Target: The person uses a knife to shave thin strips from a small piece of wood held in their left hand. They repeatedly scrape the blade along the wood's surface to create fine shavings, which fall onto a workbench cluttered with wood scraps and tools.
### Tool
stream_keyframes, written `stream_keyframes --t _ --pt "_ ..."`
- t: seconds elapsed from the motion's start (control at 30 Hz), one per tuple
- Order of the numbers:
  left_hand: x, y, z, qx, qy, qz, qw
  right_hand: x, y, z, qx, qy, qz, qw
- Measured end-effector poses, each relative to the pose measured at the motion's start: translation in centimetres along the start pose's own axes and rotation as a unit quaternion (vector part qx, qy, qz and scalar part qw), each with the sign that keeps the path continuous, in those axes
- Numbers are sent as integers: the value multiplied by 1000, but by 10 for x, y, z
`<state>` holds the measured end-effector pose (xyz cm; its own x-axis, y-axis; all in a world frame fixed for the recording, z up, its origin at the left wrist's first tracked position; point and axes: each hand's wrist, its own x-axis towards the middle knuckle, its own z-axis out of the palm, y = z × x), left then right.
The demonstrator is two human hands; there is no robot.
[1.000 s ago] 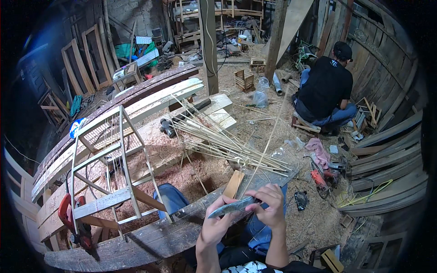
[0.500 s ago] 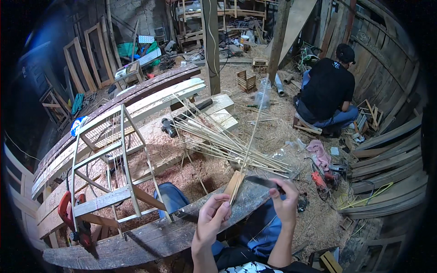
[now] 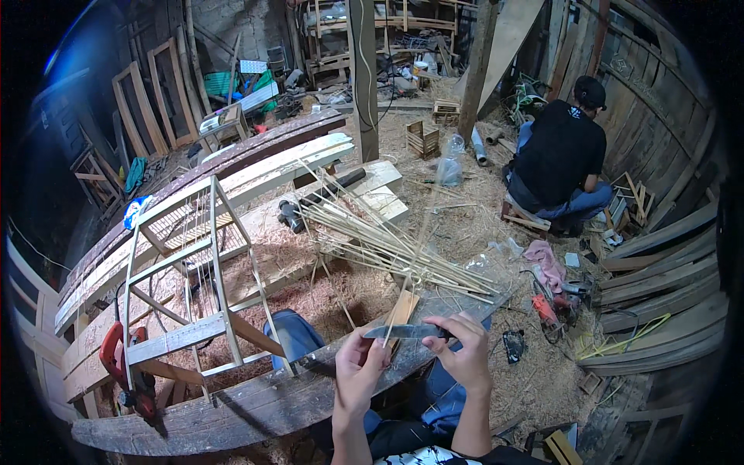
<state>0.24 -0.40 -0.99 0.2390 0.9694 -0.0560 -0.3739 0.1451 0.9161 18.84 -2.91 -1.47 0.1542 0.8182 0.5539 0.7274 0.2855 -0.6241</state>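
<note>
Right hand: curled narrow at the knife's dark handle; by the right hand [image 3: 461, 353] the knife [image 3: 411, 331] is held with its tip pointed toward nine o'clock.
Left hand: thumb and fingers of the left hand [image 3: 361, 364] are pinched narrow at the strip's near end, just beside the knife tip.
Strip: the strip [image 3: 389, 332] is crossed by the blade and points toward twelve o'clock, its far part blurred; whether the edge is touching it cannot be told.
Strip's handling: judged light, springy and easily split; best pinched near the blade, with the fingers kept off the edge.
Knife's handling: judged stiff and fairly light; to be gripped by the handle only.
Block: the block [image 3: 403, 308] is seen just beyond the blade, at twelve o'clock.
Bundle: more strips are heaped in the bundle [image 3: 395, 246], also at twelve.
Hammer: the hammer [image 3: 291, 216] is laid between ten and eleven o'clock.
</note>
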Motion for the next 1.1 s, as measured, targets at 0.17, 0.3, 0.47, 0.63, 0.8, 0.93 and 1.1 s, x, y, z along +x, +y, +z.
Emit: stream_keyframes --t 0.17,0.3,0.47,0.63,0.8,0.93,1.1 --pt "1 -6 2 102 33 62 992 2 -12 6 0 27 -7 1000" --pt "0 -3 -1 229 26 85 969 3 -16 9 -18 46 -9 999" --pt "2 9 -2 292 6 163 943 2 -14 11 -38 99 3 994" --pt "4 6 -15 310 -25 183 933 0 -5 4 -75 116 5 990" --pt "3 11 -18 333 -58 167 926 -3 7 1 -86 161 27 983" --pt "1 7 -29 313 -52 153 936 -3 15 -14 -84 196 57 975" --pt "0 3 -20 277 -95 99 951 -2 9 -8 -50 191 54 979"
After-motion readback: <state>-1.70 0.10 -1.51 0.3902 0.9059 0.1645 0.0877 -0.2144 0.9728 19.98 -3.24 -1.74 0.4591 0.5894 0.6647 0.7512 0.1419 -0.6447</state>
